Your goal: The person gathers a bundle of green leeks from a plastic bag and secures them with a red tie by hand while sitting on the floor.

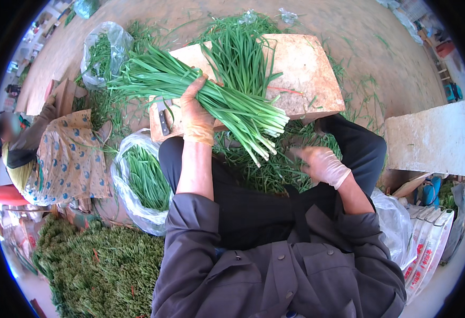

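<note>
My left hand point(196, 107), in a thin translucent glove, is closed around a bunch of long green leafy stalks point(216, 95), maybe garlic chives, above a low wooden board point(308, 75). Their pale root ends point down and right. Behind them another bunch of the greens point(240, 59) lies on the board. A knife with a black handle point(163, 121) rests at the board's left end. My right hand point(318, 163), gloved too, is off the board, right of the pale ends, its fingers bent and blurred; whether it holds anything cannot be made out.
Loose trimmings point(264, 171) cover the floor between my legs. At my left are an open plastic bag of greens point(147, 179), a large heap of bundled greens point(105, 266) and a seated person point(29, 147). A pale board point(431, 137) and plastic bag point(393, 226) are at my right.
</note>
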A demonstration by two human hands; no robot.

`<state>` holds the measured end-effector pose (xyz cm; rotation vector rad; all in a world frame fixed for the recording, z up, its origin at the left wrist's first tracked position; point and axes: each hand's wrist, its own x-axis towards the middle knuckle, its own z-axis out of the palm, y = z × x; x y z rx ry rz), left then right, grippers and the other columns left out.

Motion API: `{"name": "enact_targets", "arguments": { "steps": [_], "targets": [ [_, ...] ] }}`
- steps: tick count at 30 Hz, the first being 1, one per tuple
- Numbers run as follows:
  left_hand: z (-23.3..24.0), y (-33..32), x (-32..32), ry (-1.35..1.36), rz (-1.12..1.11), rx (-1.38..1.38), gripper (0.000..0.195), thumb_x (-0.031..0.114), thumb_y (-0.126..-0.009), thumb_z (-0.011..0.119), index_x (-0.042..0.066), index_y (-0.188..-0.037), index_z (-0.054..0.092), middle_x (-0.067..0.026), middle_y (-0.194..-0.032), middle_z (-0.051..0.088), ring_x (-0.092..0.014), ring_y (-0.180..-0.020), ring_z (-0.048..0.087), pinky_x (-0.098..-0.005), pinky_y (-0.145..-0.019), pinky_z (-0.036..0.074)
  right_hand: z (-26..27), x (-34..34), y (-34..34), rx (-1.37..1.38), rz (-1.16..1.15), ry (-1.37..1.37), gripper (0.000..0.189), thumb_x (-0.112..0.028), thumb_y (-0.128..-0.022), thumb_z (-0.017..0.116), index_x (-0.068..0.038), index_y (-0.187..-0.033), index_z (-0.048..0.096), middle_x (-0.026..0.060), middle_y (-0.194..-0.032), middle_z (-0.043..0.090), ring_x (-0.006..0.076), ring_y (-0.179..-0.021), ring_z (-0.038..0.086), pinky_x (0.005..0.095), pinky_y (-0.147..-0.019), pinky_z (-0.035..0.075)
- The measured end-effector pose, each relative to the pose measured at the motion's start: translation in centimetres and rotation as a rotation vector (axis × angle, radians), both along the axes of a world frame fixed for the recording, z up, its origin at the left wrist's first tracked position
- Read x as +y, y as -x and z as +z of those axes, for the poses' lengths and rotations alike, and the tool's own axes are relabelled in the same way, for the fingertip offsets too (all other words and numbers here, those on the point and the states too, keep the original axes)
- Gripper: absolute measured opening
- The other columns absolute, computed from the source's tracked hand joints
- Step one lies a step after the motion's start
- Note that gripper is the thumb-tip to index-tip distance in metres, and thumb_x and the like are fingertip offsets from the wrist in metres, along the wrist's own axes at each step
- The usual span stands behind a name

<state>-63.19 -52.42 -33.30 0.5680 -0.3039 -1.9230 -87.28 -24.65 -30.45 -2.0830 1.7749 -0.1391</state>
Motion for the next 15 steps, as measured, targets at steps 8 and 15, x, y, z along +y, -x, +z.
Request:
{"name": "enact_targets", "arguments": {
  "steps": [8, 15],
  "targets": [
    [2.2, 1.2, 1.5, 0.009, 0.028, -0.145, 0.046, -0.003, -0.081, 0.072, 0.010, -0.123, 0.058, -0.0088, -0.099, 0.065, -0.028, -0.075, 0.067, -0.0431, -0.070, 0.060, 4.1, -6.1, -6.9, -0.405, -0.236, 0.442, 0.037, -0.023, -0.083, 0.083, -0.002, -0.109, 0.069, 0.0122, -0.097, 0.071, 0.0276, -0.082, 0.072, 0.0353, -0.072, 0.057],
    [1.8, 1.9, 1.5, 0.076, 0.084, -0.129, 0.036, 0.003, -0.083, 0.073, 0.004, -0.117, 0.060, -0.0132, -0.087, 0.067, -0.030, -0.069, 0.069, -0.0454, -0.067, 0.062, 2.1, -8.6, -9.1, -0.298, -0.239, 0.617, 0.026, -0.023, -0.081, 0.082, -0.005, -0.095, 0.070, 0.0122, -0.087, 0.067, 0.0350, -0.078, 0.067, 0.0424, -0.071, 0.055]
  ]
}}
